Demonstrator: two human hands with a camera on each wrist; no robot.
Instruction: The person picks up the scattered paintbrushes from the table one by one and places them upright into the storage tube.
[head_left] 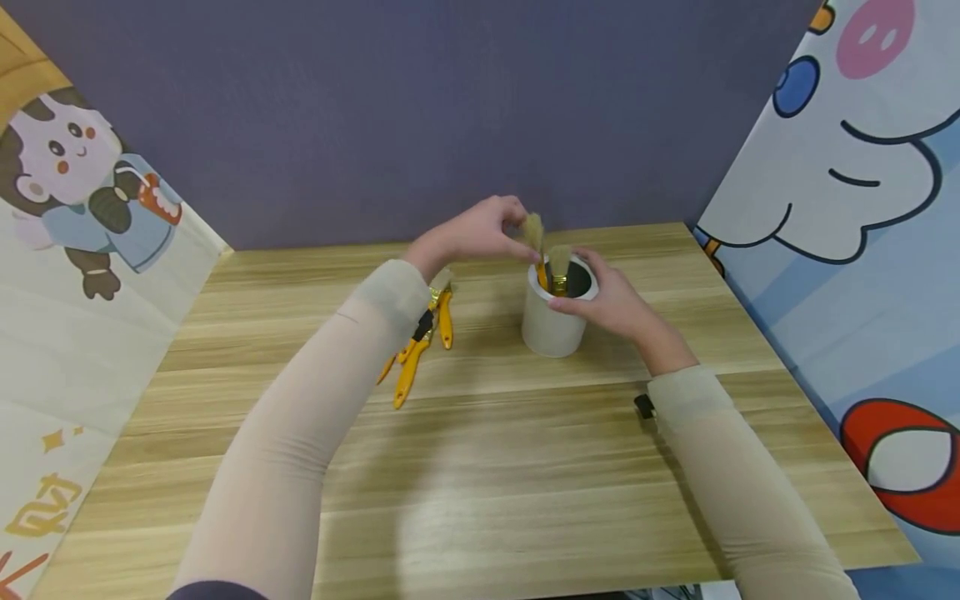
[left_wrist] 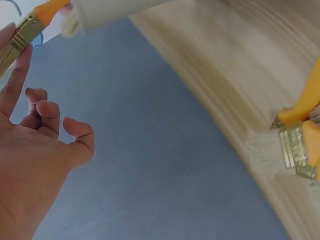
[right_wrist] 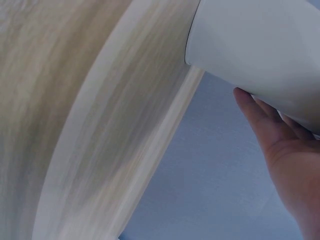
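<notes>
Between thumb and fingers, my left hand [head_left: 486, 230] pinches a paintbrush [head_left: 533, 230] near its metal band, bristles up. Its orange handle points down into the white cylindrical cup [head_left: 552, 332]. The left wrist view shows the brush's brass-coloured ferrule [left_wrist: 27, 31] against the fingers, with the other fingers loosely curled. A second paintbrush [head_left: 560, 260] stands in the cup with its bristles above the rim. My right hand [head_left: 613, 302] holds the cup from the right, thumb at the near rim and fingers around the far side. In the right wrist view, fingers [right_wrist: 255, 110] lie along the cup wall.
Several orange-handled paintbrushes [head_left: 411, 371] lie in a loose pile on the wooden table [head_left: 480, 483], left of the cup and partly behind my left forearm. A dark purple wall [head_left: 420, 125] rises at the back. Printed cartoon panels [head_left: 847, 192] flank the table.
</notes>
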